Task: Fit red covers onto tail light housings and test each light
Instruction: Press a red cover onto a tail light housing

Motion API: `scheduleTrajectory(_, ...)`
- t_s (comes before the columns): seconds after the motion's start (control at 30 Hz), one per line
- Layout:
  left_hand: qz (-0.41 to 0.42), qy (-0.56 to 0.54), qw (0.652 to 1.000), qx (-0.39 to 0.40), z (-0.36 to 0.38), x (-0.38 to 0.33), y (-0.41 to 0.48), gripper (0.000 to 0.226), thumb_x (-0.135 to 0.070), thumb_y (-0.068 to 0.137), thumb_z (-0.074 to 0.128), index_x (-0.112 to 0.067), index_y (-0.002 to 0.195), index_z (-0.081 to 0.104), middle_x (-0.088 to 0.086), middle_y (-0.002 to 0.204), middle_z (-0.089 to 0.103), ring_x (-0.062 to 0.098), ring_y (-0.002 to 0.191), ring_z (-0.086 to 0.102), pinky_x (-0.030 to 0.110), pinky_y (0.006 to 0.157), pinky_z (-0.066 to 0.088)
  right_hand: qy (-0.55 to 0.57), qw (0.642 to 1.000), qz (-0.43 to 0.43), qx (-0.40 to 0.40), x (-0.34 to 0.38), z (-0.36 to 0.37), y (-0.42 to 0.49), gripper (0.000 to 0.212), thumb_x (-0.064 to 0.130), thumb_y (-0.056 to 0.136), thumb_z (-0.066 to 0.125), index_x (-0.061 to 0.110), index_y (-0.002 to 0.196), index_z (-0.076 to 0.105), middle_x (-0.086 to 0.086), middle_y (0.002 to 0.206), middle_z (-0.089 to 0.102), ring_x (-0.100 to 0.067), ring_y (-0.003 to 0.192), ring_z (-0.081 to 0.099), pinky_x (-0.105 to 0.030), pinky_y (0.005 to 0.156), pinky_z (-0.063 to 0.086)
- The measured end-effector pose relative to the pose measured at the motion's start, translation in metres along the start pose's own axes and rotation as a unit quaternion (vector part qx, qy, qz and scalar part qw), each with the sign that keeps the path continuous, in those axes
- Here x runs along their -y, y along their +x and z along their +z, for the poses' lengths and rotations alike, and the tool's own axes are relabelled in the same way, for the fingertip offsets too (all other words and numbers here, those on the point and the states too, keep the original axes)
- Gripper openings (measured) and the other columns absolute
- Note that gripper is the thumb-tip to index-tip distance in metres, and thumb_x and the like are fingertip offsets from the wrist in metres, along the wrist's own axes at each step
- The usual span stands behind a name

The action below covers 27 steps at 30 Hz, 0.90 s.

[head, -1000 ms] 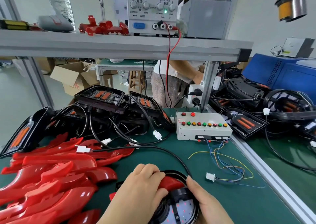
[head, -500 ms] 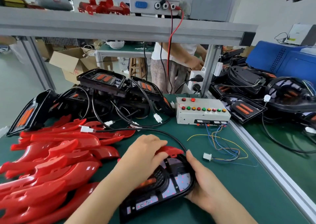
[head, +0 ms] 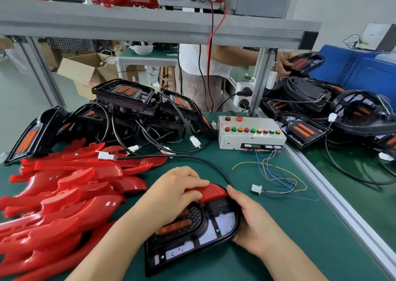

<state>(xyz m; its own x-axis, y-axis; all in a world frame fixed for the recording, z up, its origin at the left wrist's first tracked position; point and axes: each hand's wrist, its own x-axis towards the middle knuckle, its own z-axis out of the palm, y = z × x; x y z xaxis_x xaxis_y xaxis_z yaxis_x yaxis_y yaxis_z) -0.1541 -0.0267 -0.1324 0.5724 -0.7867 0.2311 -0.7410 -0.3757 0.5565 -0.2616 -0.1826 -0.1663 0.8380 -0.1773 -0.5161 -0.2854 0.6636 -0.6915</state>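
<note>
A black tail light housing (head: 192,235) lies on the green mat in front of me, its inside facing up with orange strips and red LED dots. A red cover (head: 212,191) sits along its far curved edge. My left hand (head: 175,191) lies over the cover and the housing's upper left, fingers curled down onto the red plastic. My right hand (head: 248,220) grips the housing's right rim, thumb at the cover's end. A black cable (head: 192,157) runs from the housing to a white plug (head: 106,156).
Loose red covers (head: 64,195) are heaped at the left. Stacked black housings (head: 128,109) with cables stand behind them. A white test box (head: 250,133) with coloured buttons and loose wires (head: 276,178) sits at right. An aluminium rail (head: 334,195) borders the mat. Another person stands behind the bench.
The view has tilted down and closer. The housing now shows more fully between my hands. Both hands keep their hold on cover and housing.
</note>
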Motion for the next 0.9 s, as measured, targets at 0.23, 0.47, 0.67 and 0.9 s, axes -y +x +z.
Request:
scheduleTrajectory(0.23, 0.017, 0.038, 0.999, 0.033, -0.002, 0.008, -0.006, 0.042, -0.026, 0.094, 0.059, -0.03, 0.135, 0.053, -0.016, 0.111, 0.045, 0.002, 0.11, 0.039, 0.006, 0.098, 0.022, -0.03, 0.999, -0.017, -0.01, -0.002, 0.0, -0.001, 0.045, 0.037, 0.089, 0.054, 0.002, 0.11, 0.072, -0.02, 0.111, 0.071, -0.029, 0.092, 0.072, -0.036, 0.073, 0.059)
scheduleTrajectory(0.47, 0.012, 0.03, 0.999, 0.02, -0.015, 0.004, -0.005, 0.036, -0.026, 0.095, 0.058, -0.029, 0.131, 0.057, -0.019, 0.107, 0.047, -0.001, 0.109, 0.043, 0.007, 0.096, 0.027, -0.048, 0.998, -0.044, 0.01, -0.005, -0.001, -0.001, 0.054, 0.043, 0.085, 0.052, 0.003, 0.118, 0.068, -0.019, 0.116, 0.069, -0.033, 0.111, 0.065, -0.048, 0.103, 0.046)
scheduleTrajectory(0.67, 0.045, 0.075, 0.996, 0.005, -0.017, -0.001, -0.01, 0.037, -0.029, 0.096, 0.054, -0.028, 0.133, 0.054, -0.012, 0.113, 0.05, 0.006, 0.11, 0.044, 0.011, 0.096, 0.027, -0.055, 0.997, -0.049, 0.025, -0.006, -0.002, -0.002, 0.053, 0.044, 0.087, 0.049, 0.005, 0.118, 0.069, -0.02, 0.119, 0.068, -0.033, 0.113, 0.065, -0.049, 0.106, 0.043)
scheduleTrajectory(0.9, 0.097, 0.147, 0.984, -0.008, -0.019, -0.007, -0.016, 0.032, -0.009, 0.071, 0.083, -0.011, 0.102, 0.076, -0.001, 0.085, 0.066, 0.018, 0.075, 0.064, 0.027, 0.066, 0.054, -0.068, 0.996, -0.056, 0.007, -0.005, -0.001, -0.001, 0.051, 0.045, 0.094, 0.044, 0.008, 0.118, 0.068, -0.016, 0.115, 0.07, -0.031, 0.11, 0.066, -0.046, 0.103, 0.047)
